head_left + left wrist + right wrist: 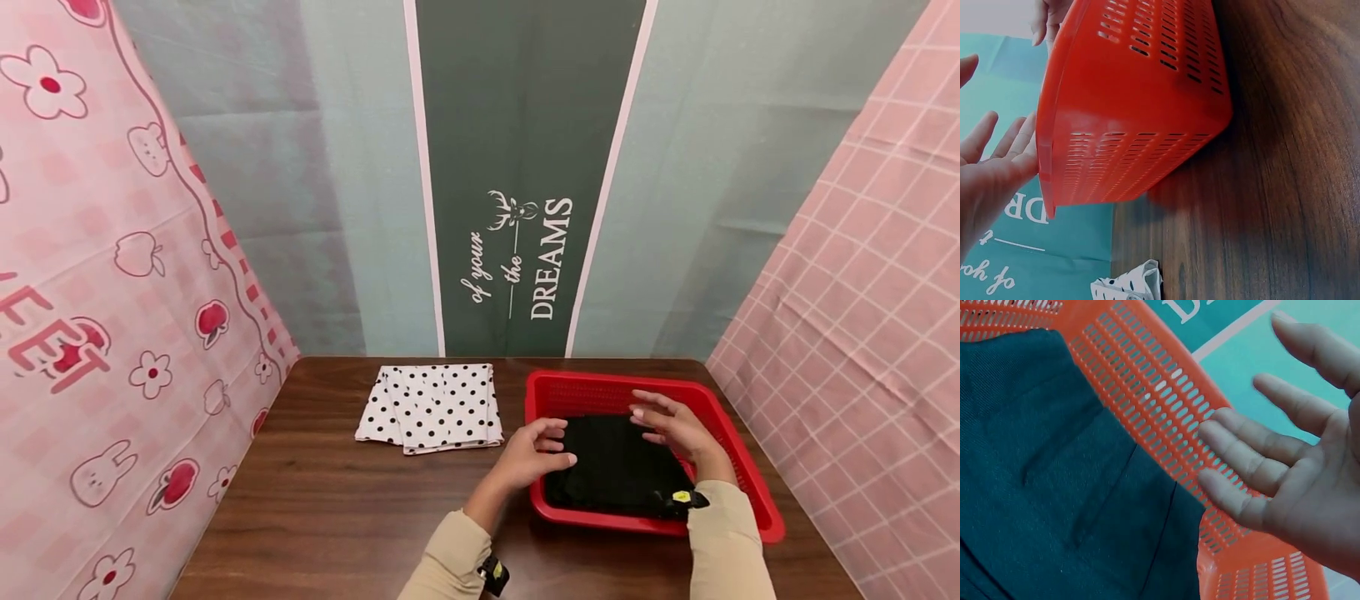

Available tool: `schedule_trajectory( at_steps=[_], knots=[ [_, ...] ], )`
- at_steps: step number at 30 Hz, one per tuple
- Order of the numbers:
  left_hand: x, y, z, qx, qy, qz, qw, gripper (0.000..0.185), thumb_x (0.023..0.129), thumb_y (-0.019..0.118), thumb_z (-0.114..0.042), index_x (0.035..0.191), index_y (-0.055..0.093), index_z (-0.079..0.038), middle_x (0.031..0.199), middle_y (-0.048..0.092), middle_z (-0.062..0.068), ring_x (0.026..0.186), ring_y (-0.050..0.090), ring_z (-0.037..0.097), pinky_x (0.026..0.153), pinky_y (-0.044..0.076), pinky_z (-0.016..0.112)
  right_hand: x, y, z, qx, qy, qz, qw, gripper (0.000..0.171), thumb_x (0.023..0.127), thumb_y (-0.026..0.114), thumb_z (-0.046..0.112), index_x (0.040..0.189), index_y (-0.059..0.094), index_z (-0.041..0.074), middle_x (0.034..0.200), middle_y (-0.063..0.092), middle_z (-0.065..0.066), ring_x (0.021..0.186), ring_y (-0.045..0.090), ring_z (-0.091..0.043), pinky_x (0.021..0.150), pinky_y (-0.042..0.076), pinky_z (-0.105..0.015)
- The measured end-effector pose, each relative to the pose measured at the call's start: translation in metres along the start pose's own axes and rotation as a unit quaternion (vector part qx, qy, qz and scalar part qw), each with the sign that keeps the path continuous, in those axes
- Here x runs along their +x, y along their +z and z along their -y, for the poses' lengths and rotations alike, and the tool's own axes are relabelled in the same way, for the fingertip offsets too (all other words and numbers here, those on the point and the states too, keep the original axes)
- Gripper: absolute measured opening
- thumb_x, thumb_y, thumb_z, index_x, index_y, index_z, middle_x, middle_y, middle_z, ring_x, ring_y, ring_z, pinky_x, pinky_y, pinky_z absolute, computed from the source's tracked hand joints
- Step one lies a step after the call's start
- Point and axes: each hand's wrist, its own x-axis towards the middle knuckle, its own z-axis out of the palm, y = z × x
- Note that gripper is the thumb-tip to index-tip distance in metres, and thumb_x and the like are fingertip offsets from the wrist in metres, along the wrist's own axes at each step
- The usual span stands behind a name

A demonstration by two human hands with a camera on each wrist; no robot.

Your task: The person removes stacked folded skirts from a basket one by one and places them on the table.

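A red slotted plastic basket (750,483) stands on the right of a dark wooden table (337,517); it holds a folded dark cloth (611,467). My left hand (536,450) hovers at the basket's left rim with fingers relaxed and holds nothing. My right hand (671,425) hangs over the cloth, fingers spread and straight, empty. In the left wrist view my left hand (988,175) lies beside the basket's wall (1122,125). The right wrist view shows my right hand (1272,456) open above the basket's rim (1147,394) and the dark cloth (1054,487).
A folded white cloth with black dots (431,407) lies left of the basket near the table's back edge. Patterned fabric walls close in the table: pink at left (97,292) and right (862,333), green at the back (525,167).
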Motion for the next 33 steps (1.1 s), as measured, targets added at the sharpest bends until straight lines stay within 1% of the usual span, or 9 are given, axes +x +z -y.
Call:
schedule_trajectory(
  at_steps=[2,6,8,12,15,18,22,29,33],
  knots=[
    [-0.001,0.001,0.000,-0.001,-0.003,-0.001,1.0000,0.043,0.078,0.073,-0.010,0.118,0.059,-0.007,0.107,0.060,0.001,0.099,0.059,0.032,0.078,0.048,0.024,0.000,-0.004,-0.001,0.013,-0.007,-0.009,1.000,0.062,0.096,0.054,0.020,0.144,0.023,-0.004,0.125,0.054,-0.006,0.110,0.056,-0.020,0.093,0.037,-0.053],
    [-0.002,0.002,-0.001,-0.004,-0.003,0.000,1.0000,0.044,0.077,0.073,-0.009,0.119,0.059,-0.007,0.107,0.060,0.000,0.095,0.061,0.022,0.078,0.048,0.024,-0.001,-0.010,-0.004,0.036,-0.015,-0.023,0.999,0.060,0.096,0.052,0.017,0.144,0.023,-0.005,0.109,0.058,0.011,0.105,0.058,-0.015,0.090,0.043,-0.046],
    [-0.002,0.002,-0.001,-0.002,-0.004,0.001,1.0000,0.045,0.077,0.074,-0.009,0.120,0.059,-0.007,0.108,0.059,0.000,0.094,0.060,0.018,0.078,0.048,0.024,-0.001,-0.013,-0.006,0.044,-0.012,-0.026,0.999,0.059,0.096,0.053,0.017,0.144,0.024,-0.004,0.106,0.058,0.013,0.102,0.059,-0.011,0.088,0.046,-0.042],
    [0.000,0.006,-0.003,0.022,-0.007,0.010,0.9997,0.046,0.078,0.074,-0.011,0.121,0.059,-0.007,0.111,0.059,-0.001,0.096,0.060,0.020,0.080,0.048,0.026,-0.005,-0.020,-0.011,0.031,-0.004,-0.017,0.999,0.058,0.097,0.052,0.020,0.144,0.026,0.000,0.109,0.058,0.013,0.106,0.057,-0.014,0.089,0.044,-0.042],
    [0.002,0.012,-0.005,0.059,-0.014,0.020,0.9980,0.046,0.078,0.074,-0.015,0.121,0.059,-0.009,0.112,0.059,-0.001,0.100,0.059,0.022,0.083,0.047,0.030,-0.009,-0.025,-0.015,0.002,0.012,-0.022,1.000,0.059,0.096,0.054,0.022,0.143,0.027,0.000,0.116,0.056,0.006,0.107,0.056,-0.015,0.091,0.042,-0.047],
    [0.006,0.020,-0.005,0.098,-0.024,0.022,0.9946,0.045,0.079,0.074,-0.019,0.120,0.060,-0.011,0.113,0.059,-0.001,0.103,0.057,0.023,0.086,0.046,0.032,-0.012,-0.030,-0.018,-0.040,0.039,-0.038,0.998,0.064,0.094,0.056,0.027,0.143,0.027,-0.002,0.125,0.053,-0.008,0.108,0.055,-0.017,0.091,0.041,-0.048],
    [0.011,0.028,-0.004,0.141,-0.041,0.008,0.9891,0.043,0.078,0.074,-0.021,0.118,0.061,-0.014,0.115,0.058,0.000,0.103,0.055,0.023,0.084,0.045,0.030,-0.015,-0.033,-0.021,-0.091,0.081,-0.048,0.991,0.072,0.091,0.059,0.035,0.143,0.028,-0.004,0.131,0.048,-0.021,0.114,0.050,-0.030,0.088,0.043,-0.048],
    [0.022,0.037,-0.004,0.116,-0.081,-0.042,0.9891,0.042,0.074,0.076,-0.014,0.113,0.063,-0.008,0.111,0.058,0.006,0.099,0.053,0.026,0.080,0.046,0.032,-0.022,-0.038,-0.023,-0.119,0.125,-0.031,0.984,0.073,0.091,0.058,0.036,0.141,0.027,-0.007,0.132,0.042,-0.029,0.111,0.046,-0.041,0.088,0.042,-0.051],
    [0.027,0.044,-0.004,0.108,-0.127,-0.064,0.9838,0.042,0.072,0.077,-0.013,0.111,0.063,-0.007,0.113,0.057,0.012,0.100,0.052,0.026,0.081,0.046,0.035,-0.024,-0.041,-0.025,-0.099,0.151,-0.001,0.984,0.073,0.093,0.056,0.033,0.141,0.022,-0.010,0.138,0.029,-0.034,0.117,0.038,-0.049,0.092,0.038,-0.055]
  ],
)
